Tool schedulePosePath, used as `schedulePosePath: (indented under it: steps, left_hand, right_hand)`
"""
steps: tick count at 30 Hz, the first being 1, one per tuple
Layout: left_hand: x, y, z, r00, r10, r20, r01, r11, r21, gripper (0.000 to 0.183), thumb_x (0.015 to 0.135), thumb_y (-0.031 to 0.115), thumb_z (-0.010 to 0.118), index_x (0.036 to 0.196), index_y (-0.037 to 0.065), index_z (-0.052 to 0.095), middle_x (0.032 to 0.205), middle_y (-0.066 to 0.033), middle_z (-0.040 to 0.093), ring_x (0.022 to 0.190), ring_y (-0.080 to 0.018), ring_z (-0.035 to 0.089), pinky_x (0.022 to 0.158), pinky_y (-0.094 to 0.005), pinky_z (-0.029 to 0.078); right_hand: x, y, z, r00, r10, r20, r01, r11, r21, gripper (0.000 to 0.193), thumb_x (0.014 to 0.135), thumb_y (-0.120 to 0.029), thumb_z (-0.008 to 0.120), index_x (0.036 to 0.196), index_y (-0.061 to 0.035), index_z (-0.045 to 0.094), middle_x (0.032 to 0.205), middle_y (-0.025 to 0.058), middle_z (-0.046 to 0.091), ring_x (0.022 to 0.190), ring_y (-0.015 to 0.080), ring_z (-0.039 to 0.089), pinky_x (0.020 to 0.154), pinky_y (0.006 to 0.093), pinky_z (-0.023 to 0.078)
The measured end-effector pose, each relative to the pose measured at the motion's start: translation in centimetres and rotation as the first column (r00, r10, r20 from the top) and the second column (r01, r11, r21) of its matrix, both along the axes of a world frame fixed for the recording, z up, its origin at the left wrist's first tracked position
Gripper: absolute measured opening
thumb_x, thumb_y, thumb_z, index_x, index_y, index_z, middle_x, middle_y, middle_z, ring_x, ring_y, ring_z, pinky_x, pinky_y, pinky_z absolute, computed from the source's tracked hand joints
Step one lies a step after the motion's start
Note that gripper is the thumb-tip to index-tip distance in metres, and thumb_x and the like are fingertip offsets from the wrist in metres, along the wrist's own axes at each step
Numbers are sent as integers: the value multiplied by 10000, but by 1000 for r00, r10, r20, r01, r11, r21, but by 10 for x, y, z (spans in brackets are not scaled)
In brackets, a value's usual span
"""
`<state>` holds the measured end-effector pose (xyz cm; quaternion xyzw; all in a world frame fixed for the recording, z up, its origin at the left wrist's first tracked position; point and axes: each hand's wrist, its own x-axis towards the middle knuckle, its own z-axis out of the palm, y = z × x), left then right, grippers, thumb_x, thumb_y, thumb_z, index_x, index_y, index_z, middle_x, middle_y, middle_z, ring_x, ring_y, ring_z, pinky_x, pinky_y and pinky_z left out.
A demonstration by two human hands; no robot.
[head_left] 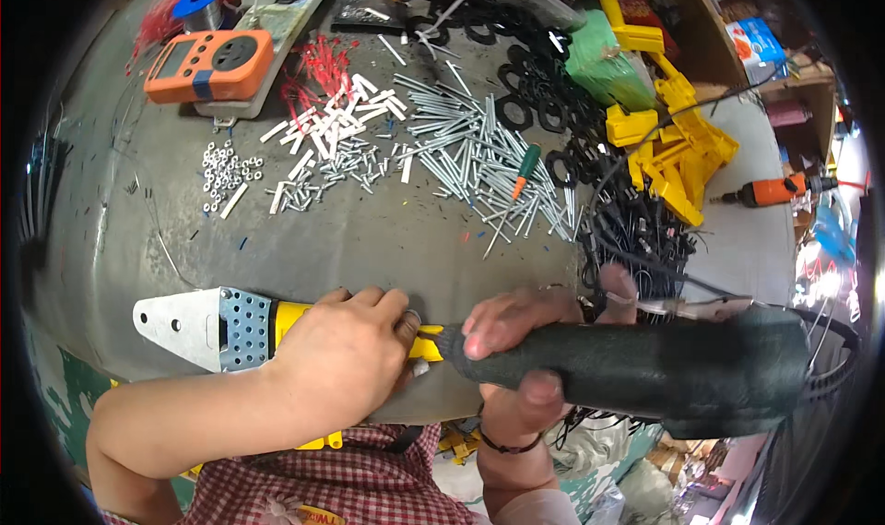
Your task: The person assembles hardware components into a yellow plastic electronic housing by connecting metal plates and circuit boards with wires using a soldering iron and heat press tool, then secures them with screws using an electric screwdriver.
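Note:
My left hand (pixel 355 354) is wrapped over a yellow plastic handle (pixel 293 322), fitted with a perforated metal guard (pixel 245 330) and a flat, tapering metal plate (pixel 180 326) pointing left. My right hand (pixel 516 336), partly blurred, grips the front end of a thick, dark green cylindrical power tool (pixel 654 368) lying across the right side of the view. Its front end meets or nearly meets the yellow part beside my left fingers. The exact contact is hidden by my hands.
Long screws (pixel 479 147), short screws (pixel 336 170), nuts (pixel 226 170) and white sleeves (pixel 336 119) lie in piles. A small green screwdriver (pixel 527 170) rests on the long screws. An orange multimeter (pixel 209 67) stands back left; yellow handle shells (pixel 678 152) and black cords (pixel 636 244) are right.

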<state>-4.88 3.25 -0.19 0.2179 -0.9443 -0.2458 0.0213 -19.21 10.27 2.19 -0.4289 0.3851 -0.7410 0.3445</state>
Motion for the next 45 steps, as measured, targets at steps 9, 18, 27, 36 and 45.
schedulePosePath:
  steps: [9,18,27,36,45]
  left_hand:
    - [8,2,0,997,-56,-44,57,998,25,172,714,153,554,770,18,645,861,-87,533,849,-221,550,721,-335,452]
    - [4,5,-4,995,-71,-75,66,996,-59,144,707,156,557,730,53,655,820,-68,535,817,-202,545,686,-318,439]
    - [5,9,-7,996,-84,-38,80,991,-108,187,710,202,570,807,52,627,827,-51,529,819,-192,542,678,-310,435]
    - [9,3,-9,988,-150,-20,147,982,-117,316,697,212,573,954,30,590,859,-48,525,845,-191,551,698,-306,450]
    - [-7,0,-15,996,-48,-71,41,994,-104,222,708,144,551,893,25,582,854,-65,540,837,-221,565,694,-334,467]
  right_hand:
    - [-4,5,2,975,217,-40,-213,972,95,633,717,-121,754,1223,-110,373,817,192,623,749,290,617,705,395,507]
    - [-24,-22,-14,804,547,-233,-577,813,-84,487,796,-262,637,1161,-96,362,774,186,621,601,277,608,566,420,504]
    - [-3,10,-6,859,231,-458,-287,956,-57,621,866,-364,558,1311,-59,251,771,197,620,562,275,586,564,423,501]
    - [-27,11,-21,809,578,-110,-580,814,8,704,929,-395,136,832,118,609,798,233,620,634,356,562,682,448,474]
    - [32,18,-6,865,-225,-448,230,972,-45,916,825,-326,649,1383,-26,-11,713,109,562,561,219,551,594,352,498]
